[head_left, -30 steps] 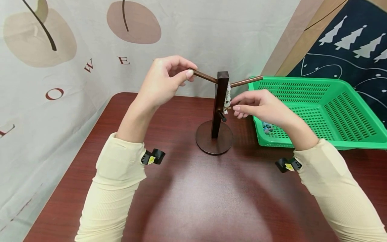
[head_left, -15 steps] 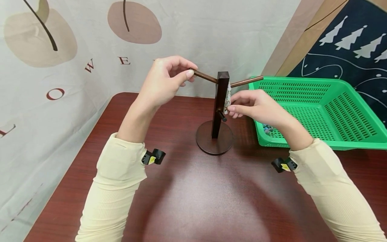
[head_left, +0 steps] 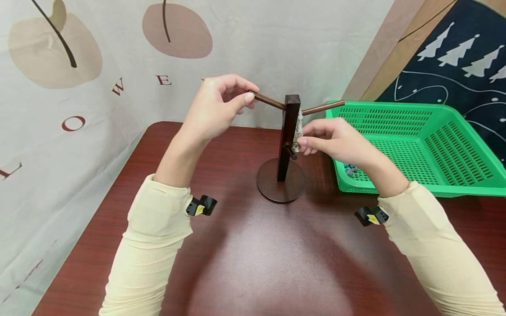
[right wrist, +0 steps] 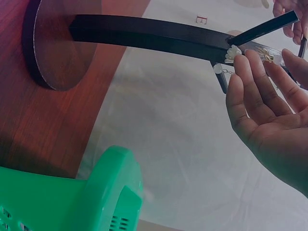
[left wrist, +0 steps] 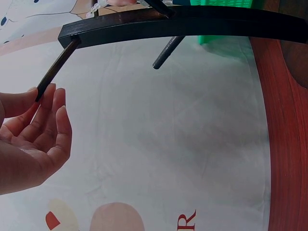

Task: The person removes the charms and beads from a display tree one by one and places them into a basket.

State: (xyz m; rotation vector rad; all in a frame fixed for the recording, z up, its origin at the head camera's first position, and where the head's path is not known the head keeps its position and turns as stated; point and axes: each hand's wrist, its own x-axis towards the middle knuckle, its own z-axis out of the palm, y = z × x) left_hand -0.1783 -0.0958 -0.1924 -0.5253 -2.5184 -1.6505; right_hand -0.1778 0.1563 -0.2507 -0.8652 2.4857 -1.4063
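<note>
A dark wooden stand (head_left: 290, 127) with a round base rises from the table, and several pegs stick out of its post. My left hand (head_left: 215, 105) pinches the outer end of the upper left peg (left wrist: 57, 67) between thumb and fingers. From the upper right peg (head_left: 325, 106) hangs a bracelet of clear and whitish beads (head_left: 299, 120), close along the post. My right hand (head_left: 340, 139) holds the lower part of this bracelet between thumb and fingertips. In the right wrist view a white flower-like piece (right wrist: 233, 54), a gold charm (right wrist: 264, 54) and a small chain show at the fingertips.
A green plastic basket (head_left: 470, 189) stands at the right, behind my right forearm. Small bluish items (head_left: 349, 169) lie in its near left corner. A printed cloth (head_left: 245, 44) hangs behind the reddish-brown table (head_left: 221, 263).
My right hand has moved slightly left and its thumb has come onto the bracelet. The left hand has kept its pinch on the peg.
</note>
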